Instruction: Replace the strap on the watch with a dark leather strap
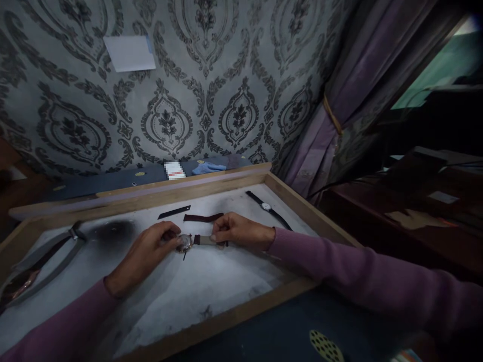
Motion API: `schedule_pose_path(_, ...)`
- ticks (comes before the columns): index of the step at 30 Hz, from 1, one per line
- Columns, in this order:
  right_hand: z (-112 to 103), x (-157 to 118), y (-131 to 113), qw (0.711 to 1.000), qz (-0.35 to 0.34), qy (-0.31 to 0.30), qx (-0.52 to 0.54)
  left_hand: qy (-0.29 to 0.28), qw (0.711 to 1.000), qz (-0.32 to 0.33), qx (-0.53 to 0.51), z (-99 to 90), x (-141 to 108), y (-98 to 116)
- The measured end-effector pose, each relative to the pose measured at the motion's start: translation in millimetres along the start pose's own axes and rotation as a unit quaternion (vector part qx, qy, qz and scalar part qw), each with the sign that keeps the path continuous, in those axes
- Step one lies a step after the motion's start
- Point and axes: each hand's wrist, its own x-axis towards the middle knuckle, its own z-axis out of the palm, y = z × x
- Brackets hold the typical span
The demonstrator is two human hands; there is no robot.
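Between the fingers of my left hand (153, 247) is a round watch case (184, 243) with a metallic rim, held by its edge. My right hand (241, 231) pinches a watch strap (204, 240) whose pale underside faces up; its dark end points at the case, and I cannot tell whether the two are joined. A thin dark pin-like piece (184, 256) shows just below the case. Behind my right fingers lies a dark red-brown strap piece (202, 217). Farther left is a flat black blade-like strip (174, 211).
A wooden-framed tray (309, 211) with a white base surrounds the work. Inside it, a black-strapped watch (266, 206) lies at the back right and a larger watch (22, 281) at the left. Behind the frame sit a blue cloth (209, 167) and a small white packet (174, 170).
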Motion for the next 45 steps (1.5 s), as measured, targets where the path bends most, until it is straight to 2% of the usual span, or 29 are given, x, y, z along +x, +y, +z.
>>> schedule_pose_path(5, 0.6, 1.1, 1.2, 1.0, 0.004, 0.009, 0.007, -0.009, 0.997, 0.034, 0.068, 6.2, -1.2, 0.3)
schedule_pose_path(14, -2.5, 3.1, 2.8, 1.0, 0.001, -0.015, -0.001, -0.072, 0.995, 0.023, 0.065, 5.2, -2.1, 4.9)
schedule_pose_path(19, -4.7, 4.3, 2.8, 1.0, 0.002, -0.022, -0.003, -0.109, 0.99, 0.053, 0.066, 1.8, -4.0, 2.4)
schedule_pose_path(28, -8.9, 4.0, -1.1, 0.999, 0.011, -0.048, -0.019, -0.112, 0.984, 0.076, 0.119, 2.6, -9.2, 12.9)
schedule_pose_path(36, -10.2, 4.0, -3.0, 0.998, 0.02, -0.059, -0.02, -0.108, 0.991, 0.038, 0.068, 4.5, -11.1, 12.4)
schedule_pose_path(40, -9.8, 4.0, -2.8, 0.998, 0.018, -0.062, -0.019, -0.109, 0.993, 0.043, 0.028, 5.7, -9.2, 9.5)
schedule_pose_path(45, -10.3, 4.3, -0.6, 0.997, 0.018, -0.066, -0.027, -0.137, 0.99, 0.046, 0.006, 4.6, -4.0, 5.2)
